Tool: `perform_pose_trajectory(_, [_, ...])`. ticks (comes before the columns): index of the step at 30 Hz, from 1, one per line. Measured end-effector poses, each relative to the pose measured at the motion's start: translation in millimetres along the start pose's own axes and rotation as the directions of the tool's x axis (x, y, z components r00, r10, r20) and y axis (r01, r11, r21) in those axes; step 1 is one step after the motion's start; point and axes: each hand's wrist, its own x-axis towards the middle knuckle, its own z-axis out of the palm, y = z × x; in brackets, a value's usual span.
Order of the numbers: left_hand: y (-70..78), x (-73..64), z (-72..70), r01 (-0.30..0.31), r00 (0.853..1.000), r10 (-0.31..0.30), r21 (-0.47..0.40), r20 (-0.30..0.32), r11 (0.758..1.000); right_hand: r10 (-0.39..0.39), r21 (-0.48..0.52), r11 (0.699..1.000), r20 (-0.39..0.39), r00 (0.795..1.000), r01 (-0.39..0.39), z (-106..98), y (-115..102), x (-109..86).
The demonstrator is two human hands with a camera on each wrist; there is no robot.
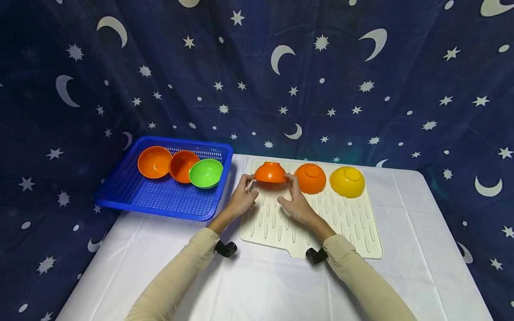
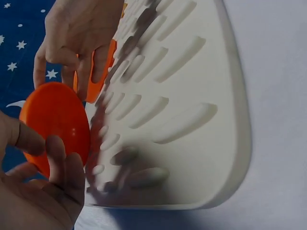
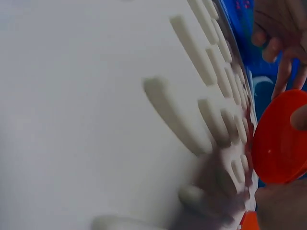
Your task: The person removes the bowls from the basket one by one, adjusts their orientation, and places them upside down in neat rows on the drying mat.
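Note:
An orange bowl [image 1: 270,173] is held upside down by its two sides over the back left part of a cream ridged drying mat [image 1: 277,243]. My left hand [image 1: 241,198] grips the bowl's left side, and my right hand [image 1: 298,204] grips its right side. The left wrist view shows the rim side of the bowl [image 2: 62,117] tilted above the ridges, fingers at both ends. To its right on the mat, another orange bowl [image 1: 310,179] and a yellow bowl [image 1: 347,183] lie upside down in a row.
A blue plastic basket [image 1: 160,213] stands at the left on the white-covered table [image 1: 273,294]. Along its back sit two orange bowls, one at the far left [image 1: 154,162] and one in the middle [image 1: 183,166], and a green bowl [image 1: 206,173], all facing up. A dark starry cloth [image 1: 257,120] hangs behind.

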Motion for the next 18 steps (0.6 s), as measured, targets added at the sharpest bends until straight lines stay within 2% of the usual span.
perform_pose_trajectory(3, [2.4,-4.7,1.1,0.051,0.998,-0.050,-0.018,0.039,0.999,0.010,-0.156,0.988,0.004,1.000,-0.010,3,7,-4.5])
perform_pose_trajectory(4, [-1.4,-4.3,2.5,0.067,0.997,-0.066,-0.022,0.051,0.998,0.011,-0.194,0.981,-0.003,1.000,-0.011,5,13,-4.6])
perform_pose_trajectory(7, [2.5,-9.9,6.0,0.099,0.991,-0.097,-0.021,0.088,0.995,0.021,-0.294,0.955,-0.024,0.999,-0.027,7,11,-10.4])
perform_pose_trajectory(11, [4.4,-16.2,9.4,0.099,0.991,-0.101,0.026,0.093,0.995,0.026,-0.346,0.938,-0.028,0.999,-0.034,7,10,-18.0])
perform_pose_trajectory(14, [2.8,-19.9,10.4,0.101,0.990,-0.105,0.043,0.097,0.994,0.059,-0.375,0.926,0.026,0.998,-0.045,8,10,-23.6])
perform_pose_trajectory(18, [-3.3,-21.5,10.8,0.133,0.982,-0.133,0.006,0.134,0.991,0.109,-0.419,0.906,0.088,0.990,-0.062,9,11,-29.0])
